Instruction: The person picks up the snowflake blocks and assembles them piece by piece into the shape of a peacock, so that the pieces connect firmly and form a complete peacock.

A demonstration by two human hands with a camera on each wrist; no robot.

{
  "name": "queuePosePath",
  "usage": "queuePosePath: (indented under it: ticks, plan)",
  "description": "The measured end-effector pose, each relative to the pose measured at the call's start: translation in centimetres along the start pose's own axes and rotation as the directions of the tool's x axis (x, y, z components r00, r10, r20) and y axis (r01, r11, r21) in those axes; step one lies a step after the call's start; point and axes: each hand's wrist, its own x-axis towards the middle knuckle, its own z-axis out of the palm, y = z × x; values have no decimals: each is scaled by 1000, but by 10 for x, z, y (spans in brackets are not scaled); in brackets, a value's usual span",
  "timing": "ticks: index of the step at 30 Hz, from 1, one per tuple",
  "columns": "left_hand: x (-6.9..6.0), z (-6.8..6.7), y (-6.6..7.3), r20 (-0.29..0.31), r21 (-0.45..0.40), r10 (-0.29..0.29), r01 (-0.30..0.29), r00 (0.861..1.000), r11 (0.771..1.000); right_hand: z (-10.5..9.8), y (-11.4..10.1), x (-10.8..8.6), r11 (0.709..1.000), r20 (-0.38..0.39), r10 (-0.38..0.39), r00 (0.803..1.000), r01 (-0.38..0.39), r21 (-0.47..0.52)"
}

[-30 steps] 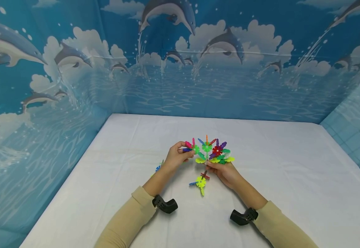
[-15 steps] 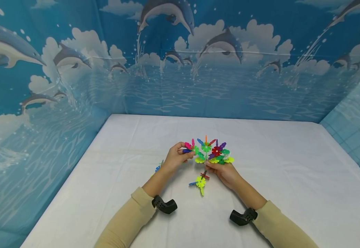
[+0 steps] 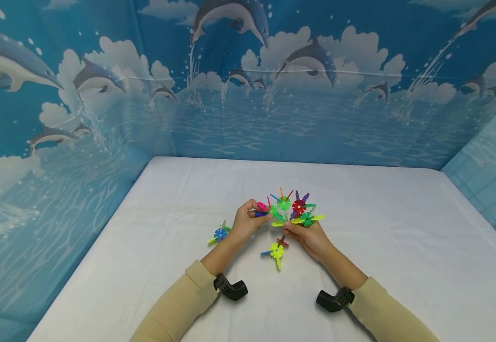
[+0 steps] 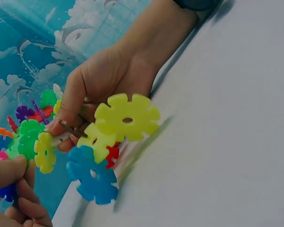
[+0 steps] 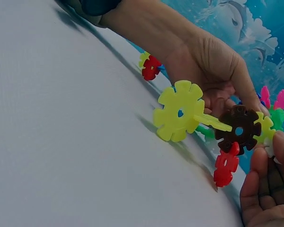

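In the head view, my left hand (image 3: 245, 223) pinches a small cluster of plastic snowflake discs with pink, green and dark blue (image 3: 261, 214) pieces. It meets the left side of a larger snowflake-disc build; whether the two are joined I cannot tell. My right hand (image 3: 313, 237) grips the build low down, near a white disc (image 5: 269, 147) seen in the right wrist view. Green (image 3: 284, 204), red (image 3: 299, 206) and purple discs fan out above the fingers. The left wrist view shows a yellow disc (image 4: 46, 152) between the hands.
Below the hands, a loose cluster with a yellow disc (image 3: 276, 250), blue, red and brown pieces rests on the white tabletop (image 3: 380, 228). Another cluster with a blue disc (image 3: 220, 234) lies beside the left forearm. A dolphin-printed curtain (image 3: 248, 118) hangs behind the table.
My left hand has shifted slightly right and down, bringing its pieces closer to the right hand's build. The blue cluster by the left forearm shows more fully. My right hand has barely moved.
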Motion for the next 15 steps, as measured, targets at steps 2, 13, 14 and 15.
queuePosePath:
  ticks: [2,13,14,15]
  plan:
    - [0,2,-1,1,-12,10,-10,1000,1000,1,-1,-1,1000,-3,5,1000,-5,-6]
    - [5,-16,25,70,230,-106,87,992,969,-1,-3,1,998,-28,56,998,-55,19]
    - [6,-20,28,76,247,-111,90,991,965,-1,-3,1,998,-30,60,998,-60,30]
    - [7,-24,32,71,261,-111,89,991,961,-2,-3,1,997,-32,66,997,-65,40]
